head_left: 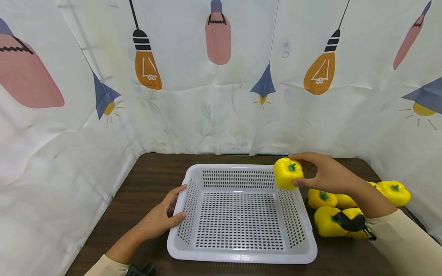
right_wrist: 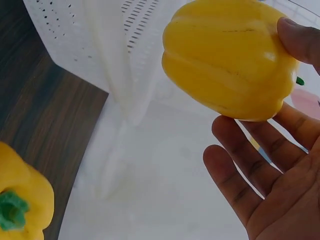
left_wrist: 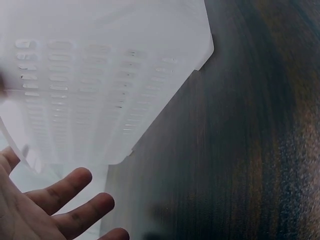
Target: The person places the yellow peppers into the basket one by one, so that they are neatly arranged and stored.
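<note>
My right hand [head_left: 326,172] pinches a yellow bell pepper [head_left: 288,174] between thumb and fingers, above the basket's far right corner. Close up in the right wrist view, the bell pepper [right_wrist: 230,57] lies on its side against the fingers, and a bit of green stem shows by the thumb. A white plastic basket [head_left: 241,256] with slotted walls and floor stands on the table, with nothing inside it. At its left rim rests my left hand [head_left: 157,218], thumb and a fingertip touching the edge. Its other fingers [left_wrist: 82,215] are spread loosely beside the outer wall.
Several more yellow bell peppers [head_left: 328,222] lie right of the basket, partly hidden behind my right forearm. The dark wooden table [head_left: 155,172] ends at a white curtain [head_left: 214,115] printed with lamps, which hangs behind it and along both sides.
</note>
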Demonstrator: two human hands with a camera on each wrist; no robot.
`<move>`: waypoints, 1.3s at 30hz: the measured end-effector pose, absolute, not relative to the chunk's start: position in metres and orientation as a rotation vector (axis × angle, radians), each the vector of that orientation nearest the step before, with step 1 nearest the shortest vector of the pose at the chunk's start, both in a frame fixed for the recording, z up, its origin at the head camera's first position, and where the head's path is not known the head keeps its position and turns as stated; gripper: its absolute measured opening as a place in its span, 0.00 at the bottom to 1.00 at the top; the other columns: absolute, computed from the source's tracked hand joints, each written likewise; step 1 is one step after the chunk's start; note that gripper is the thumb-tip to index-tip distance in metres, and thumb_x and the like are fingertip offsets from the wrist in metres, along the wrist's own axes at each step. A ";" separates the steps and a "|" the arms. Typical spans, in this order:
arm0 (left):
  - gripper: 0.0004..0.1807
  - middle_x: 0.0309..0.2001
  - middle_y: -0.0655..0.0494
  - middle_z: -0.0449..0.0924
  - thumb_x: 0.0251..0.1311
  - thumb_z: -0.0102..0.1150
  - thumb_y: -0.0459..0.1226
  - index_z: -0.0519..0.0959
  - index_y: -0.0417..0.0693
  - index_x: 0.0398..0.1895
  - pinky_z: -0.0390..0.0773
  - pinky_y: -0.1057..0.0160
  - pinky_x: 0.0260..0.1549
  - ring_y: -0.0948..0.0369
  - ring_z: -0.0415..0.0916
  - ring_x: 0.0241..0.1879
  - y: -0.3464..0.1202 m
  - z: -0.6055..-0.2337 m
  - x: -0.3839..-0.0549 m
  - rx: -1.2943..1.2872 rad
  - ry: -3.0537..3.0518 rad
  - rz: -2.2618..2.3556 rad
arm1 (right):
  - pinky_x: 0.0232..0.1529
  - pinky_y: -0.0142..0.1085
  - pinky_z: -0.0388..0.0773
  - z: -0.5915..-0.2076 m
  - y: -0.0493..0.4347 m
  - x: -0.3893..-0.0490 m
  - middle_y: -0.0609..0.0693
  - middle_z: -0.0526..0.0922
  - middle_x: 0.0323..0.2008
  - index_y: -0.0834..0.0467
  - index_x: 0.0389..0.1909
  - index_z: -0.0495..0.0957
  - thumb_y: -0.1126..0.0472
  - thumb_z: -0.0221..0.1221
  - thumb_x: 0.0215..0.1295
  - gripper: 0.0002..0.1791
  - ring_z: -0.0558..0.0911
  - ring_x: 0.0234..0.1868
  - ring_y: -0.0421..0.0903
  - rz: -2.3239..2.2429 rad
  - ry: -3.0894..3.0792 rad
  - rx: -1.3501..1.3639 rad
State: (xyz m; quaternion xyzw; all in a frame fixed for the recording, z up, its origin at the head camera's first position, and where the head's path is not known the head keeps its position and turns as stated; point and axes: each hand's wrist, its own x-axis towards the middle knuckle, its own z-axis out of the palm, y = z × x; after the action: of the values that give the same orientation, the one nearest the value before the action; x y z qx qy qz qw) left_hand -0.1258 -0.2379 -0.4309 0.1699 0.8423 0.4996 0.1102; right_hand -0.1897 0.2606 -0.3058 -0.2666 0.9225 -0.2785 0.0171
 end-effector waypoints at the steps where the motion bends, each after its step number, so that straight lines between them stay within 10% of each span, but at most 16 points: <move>1: 0.45 0.68 0.34 0.64 0.69 0.61 0.42 0.47 0.61 0.82 0.86 0.59 0.36 0.41 0.75 0.56 -0.238 -0.431 -0.126 0.497 2.473 1.470 | 0.52 0.50 0.81 -0.306 0.259 -0.190 0.48 0.80 0.56 0.56 0.70 0.72 0.44 0.74 0.58 0.42 0.80 0.47 0.44 -0.869 2.862 -0.828; 39: 0.45 0.68 0.31 0.64 0.69 0.61 0.42 0.47 0.60 0.82 0.87 0.58 0.34 0.39 0.77 0.55 -0.238 -0.428 -0.124 0.491 2.462 1.481 | 0.55 0.48 0.78 -0.318 0.208 -0.207 0.47 0.79 0.58 0.57 0.71 0.71 0.47 0.75 0.57 0.43 0.79 0.52 0.47 -0.931 2.773 -0.853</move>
State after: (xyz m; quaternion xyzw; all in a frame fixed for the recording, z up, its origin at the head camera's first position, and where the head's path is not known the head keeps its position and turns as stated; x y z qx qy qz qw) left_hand -0.1238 -0.2375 -0.4284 0.1672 0.8393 0.5048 0.1134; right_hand -0.2071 0.2076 -0.3177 -0.2797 0.9090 -0.3052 0.0474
